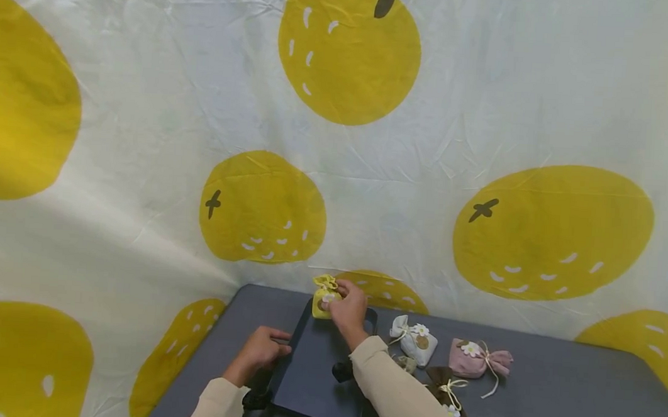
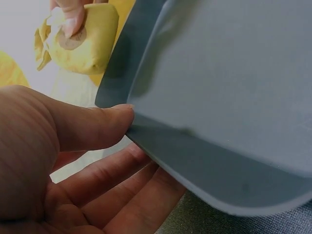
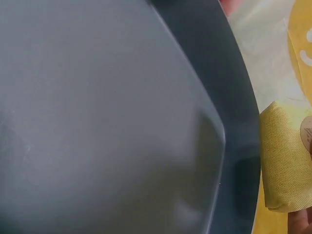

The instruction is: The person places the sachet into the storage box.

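Note:
My right hand (image 1: 352, 310) holds a small yellow drawstring pouch (image 1: 321, 293) over the far end of a dark grey tray (image 1: 308, 383). A white flower and a round brown tag decorate the pouch. In the left wrist view, the thumb lies along the tray's rim and the fingers reach under it, so my left hand (image 1: 262, 346) grips the edge at the tray's left side. The right wrist view shows the yellow pouch (image 3: 286, 165) beside the tray wall, with only a bit of the right hand visible. The tray's visible floor is bare.
Right of the tray on the dark table (image 1: 556, 396) lie more pouches: a white one (image 1: 424, 352), a pink one (image 1: 464, 365), a dark brown one (image 1: 437, 375) and a small greenish one (image 1: 405, 363). A curtain (image 1: 391, 192) with yellow fruit hangs behind.

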`<state>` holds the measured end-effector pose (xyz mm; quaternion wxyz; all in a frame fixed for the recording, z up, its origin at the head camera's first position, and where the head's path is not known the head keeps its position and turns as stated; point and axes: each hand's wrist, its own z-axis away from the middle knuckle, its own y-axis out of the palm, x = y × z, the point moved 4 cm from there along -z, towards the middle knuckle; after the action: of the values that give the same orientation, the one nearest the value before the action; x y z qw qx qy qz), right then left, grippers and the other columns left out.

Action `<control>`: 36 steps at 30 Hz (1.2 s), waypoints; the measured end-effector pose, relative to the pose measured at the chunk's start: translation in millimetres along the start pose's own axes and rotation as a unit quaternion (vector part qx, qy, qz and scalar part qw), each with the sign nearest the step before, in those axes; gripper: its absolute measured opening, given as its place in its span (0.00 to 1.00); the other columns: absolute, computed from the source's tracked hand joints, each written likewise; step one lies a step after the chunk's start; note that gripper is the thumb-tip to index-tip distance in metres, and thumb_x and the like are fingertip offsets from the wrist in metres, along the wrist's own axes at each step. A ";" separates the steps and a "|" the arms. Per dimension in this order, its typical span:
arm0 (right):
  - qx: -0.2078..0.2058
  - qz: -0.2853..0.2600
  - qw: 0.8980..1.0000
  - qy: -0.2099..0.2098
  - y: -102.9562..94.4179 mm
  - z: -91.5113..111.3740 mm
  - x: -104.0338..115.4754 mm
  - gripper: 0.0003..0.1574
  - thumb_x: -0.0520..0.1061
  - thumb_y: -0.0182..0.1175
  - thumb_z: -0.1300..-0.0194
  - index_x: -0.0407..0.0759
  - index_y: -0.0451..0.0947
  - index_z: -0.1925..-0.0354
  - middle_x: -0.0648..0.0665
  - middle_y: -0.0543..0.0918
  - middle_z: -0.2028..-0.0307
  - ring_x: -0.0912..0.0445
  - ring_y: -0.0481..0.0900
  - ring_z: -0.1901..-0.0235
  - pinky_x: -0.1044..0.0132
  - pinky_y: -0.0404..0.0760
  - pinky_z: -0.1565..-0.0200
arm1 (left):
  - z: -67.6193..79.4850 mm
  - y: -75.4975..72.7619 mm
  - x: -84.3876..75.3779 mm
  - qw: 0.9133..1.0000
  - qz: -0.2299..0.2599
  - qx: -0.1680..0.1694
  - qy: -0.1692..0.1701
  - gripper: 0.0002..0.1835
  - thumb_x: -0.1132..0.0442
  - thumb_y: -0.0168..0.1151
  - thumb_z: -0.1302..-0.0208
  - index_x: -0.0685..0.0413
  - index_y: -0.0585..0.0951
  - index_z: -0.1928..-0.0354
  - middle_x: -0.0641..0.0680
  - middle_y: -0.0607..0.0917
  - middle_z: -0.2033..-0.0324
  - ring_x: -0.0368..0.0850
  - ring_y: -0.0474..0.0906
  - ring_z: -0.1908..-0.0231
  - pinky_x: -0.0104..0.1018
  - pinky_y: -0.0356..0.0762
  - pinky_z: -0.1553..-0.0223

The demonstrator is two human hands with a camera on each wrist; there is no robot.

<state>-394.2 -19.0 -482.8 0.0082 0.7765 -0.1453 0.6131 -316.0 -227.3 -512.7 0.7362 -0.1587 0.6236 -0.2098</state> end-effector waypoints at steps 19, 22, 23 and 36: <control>0.090 0.081 0.993 0.005 -18.6 -14.6 -10.7 0.33 0.33 0.73 0.45 0.33 0.81 0.39 0.33 0.87 0.44 0.36 0.84 0.44 0.43 0.85 0.47 | 1.2 3.2 -0.2 1.000 -0.002 0.002 -0.005 0.20 0.70 0.68 0.35 0.69 0.84 0.41 0.69 0.88 0.50 0.53 0.88 0.59 0.52 0.88 0.64; 0.105 0.085 0.991 0.008 -35.7 -22.0 -4.0 0.33 0.35 0.74 0.42 0.33 0.80 0.38 0.32 0.87 0.43 0.35 0.82 0.40 0.41 0.83 0.43 | 2.3 3.0 -1.9 1.000 -0.008 0.000 0.005 0.20 0.70 0.68 0.35 0.70 0.83 0.41 0.70 0.88 0.51 0.53 0.88 0.60 0.52 0.88 0.65; 0.107 0.091 0.990 0.006 -43.2 -24.9 -3.0 0.33 0.35 0.73 0.42 0.32 0.80 0.38 0.32 0.87 0.43 0.35 0.82 0.40 0.41 0.82 0.42 | 2.4 3.6 -2.4 1.000 -0.009 0.000 0.006 0.20 0.70 0.68 0.35 0.70 0.83 0.42 0.70 0.88 0.51 0.53 0.88 0.60 0.51 0.88 0.65; 0.092 0.169 0.981 0.025 -182.7 -40.1 -9.5 0.32 0.40 0.69 0.35 0.27 0.77 0.37 0.27 0.85 0.43 0.34 0.84 0.44 0.46 0.85 0.47 | 1.7 2.7 0.8 1.000 -0.005 -0.018 -0.009 0.19 0.71 0.66 0.35 0.69 0.85 0.43 0.69 0.87 0.50 0.50 0.86 0.62 0.52 0.87 0.66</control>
<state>-391.2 165.7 -451.6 -0.1638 0.7224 -0.2172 0.6357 -313.9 -225.4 -514.4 0.7379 -0.1769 0.6197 -0.2006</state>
